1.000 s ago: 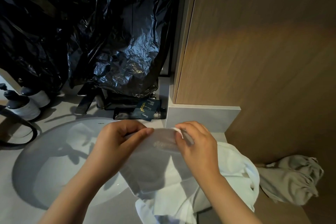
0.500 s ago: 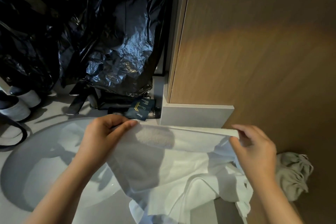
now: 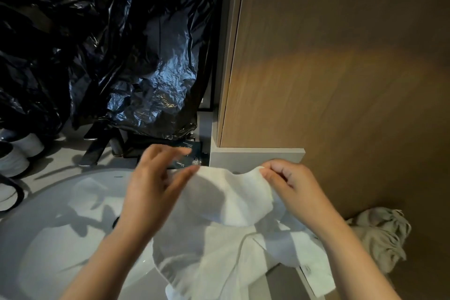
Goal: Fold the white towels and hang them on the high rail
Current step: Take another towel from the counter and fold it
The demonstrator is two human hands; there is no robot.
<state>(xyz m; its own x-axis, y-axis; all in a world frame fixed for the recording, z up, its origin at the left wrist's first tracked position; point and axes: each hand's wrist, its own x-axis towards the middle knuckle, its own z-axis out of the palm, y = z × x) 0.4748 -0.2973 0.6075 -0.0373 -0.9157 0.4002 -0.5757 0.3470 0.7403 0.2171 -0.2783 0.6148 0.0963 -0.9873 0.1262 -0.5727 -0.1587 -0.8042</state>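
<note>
A white towel (image 3: 226, 197) hangs between my hands above the right edge of the basin, its top edge sagging in the middle. My left hand (image 3: 155, 185) pinches the towel's left part between thumb and fingers; it is blurred. My right hand (image 3: 289, 185) pinches the right part of the top edge with curled fingers. The towel's lower part lies crumpled on the counter below my arms (image 3: 219, 258). No rail is in view.
A round white basin (image 3: 48, 234) lies at the lower left, with a dark tap (image 3: 93, 151) behind it. Black plastic sheeting (image 3: 109, 44) fills the upper left. A wooden panel (image 3: 341, 68) stands at right. A beige cloth bundle (image 3: 379, 234) lies on the floor.
My right hand has come back left toward my left hand, so the stretched top edge now sags. One second ago both hands were close together, then they spread apart.
</note>
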